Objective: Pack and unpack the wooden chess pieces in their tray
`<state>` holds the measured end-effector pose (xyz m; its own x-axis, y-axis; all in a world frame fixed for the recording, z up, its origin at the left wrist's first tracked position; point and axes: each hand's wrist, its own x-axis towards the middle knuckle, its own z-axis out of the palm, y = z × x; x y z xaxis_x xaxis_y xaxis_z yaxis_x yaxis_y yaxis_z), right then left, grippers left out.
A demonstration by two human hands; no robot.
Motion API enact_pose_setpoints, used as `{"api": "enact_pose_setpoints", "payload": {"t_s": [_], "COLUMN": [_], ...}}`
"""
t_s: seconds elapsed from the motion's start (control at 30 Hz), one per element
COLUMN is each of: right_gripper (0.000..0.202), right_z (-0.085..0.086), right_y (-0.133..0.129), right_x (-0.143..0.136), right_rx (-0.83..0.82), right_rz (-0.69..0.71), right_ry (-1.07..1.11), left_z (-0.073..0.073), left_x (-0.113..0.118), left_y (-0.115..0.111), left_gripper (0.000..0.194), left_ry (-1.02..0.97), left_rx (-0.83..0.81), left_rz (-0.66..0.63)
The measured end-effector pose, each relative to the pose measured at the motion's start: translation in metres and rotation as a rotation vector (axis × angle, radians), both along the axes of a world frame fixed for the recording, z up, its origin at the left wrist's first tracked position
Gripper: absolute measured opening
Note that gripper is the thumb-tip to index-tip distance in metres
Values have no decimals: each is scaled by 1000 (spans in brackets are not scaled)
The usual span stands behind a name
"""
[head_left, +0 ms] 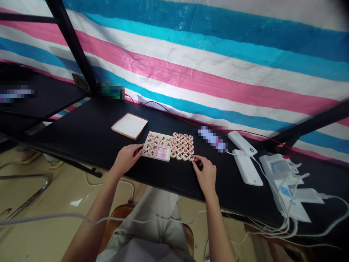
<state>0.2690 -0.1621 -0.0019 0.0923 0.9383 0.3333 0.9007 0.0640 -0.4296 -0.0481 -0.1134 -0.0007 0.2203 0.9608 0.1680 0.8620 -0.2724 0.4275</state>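
Note:
A shallow white box (171, 154) on the black table holds several round pieces with black characters, and pink lines show on its bare floor at the lower right. Against its right side stand rows of round pieces (185, 145), most with red characters and the front ones with black. My left hand (127, 158) has its fingers at the box's left edge, with thumb and fingers apart. My right hand (205, 173) touches the piece at the front right corner (191, 158) of the rows with its fingertips. A square lid (130, 125), white inside, lies behind and left of the box.
Two white power banks (248, 167) and a blurred phone (212, 139) lie to the right. Further right are white chargers (283, 182) with tangled cables. A red cable (163, 106) runs along the striped sheet (191, 72) behind the table (89, 131).

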Motion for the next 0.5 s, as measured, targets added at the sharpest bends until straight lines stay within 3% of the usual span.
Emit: {"api": "enact_pose_setpoints", "payload": {"t_s": [0.33,0.5], "right_gripper": [39,37], "right_z": [-2,3], "right_y": [1,-3], "right_x": [0,-8], "right_rx": [0,41], "right_rz": [-17,28], "right_ry": [18,-101], "left_z": [3,5], "left_x": [2,2], "left_y": [-1,-2], "left_gripper": [45,44], "left_ry": [-15,-11], "left_rx": [2,2], "left_rz": [-6,-14]}}
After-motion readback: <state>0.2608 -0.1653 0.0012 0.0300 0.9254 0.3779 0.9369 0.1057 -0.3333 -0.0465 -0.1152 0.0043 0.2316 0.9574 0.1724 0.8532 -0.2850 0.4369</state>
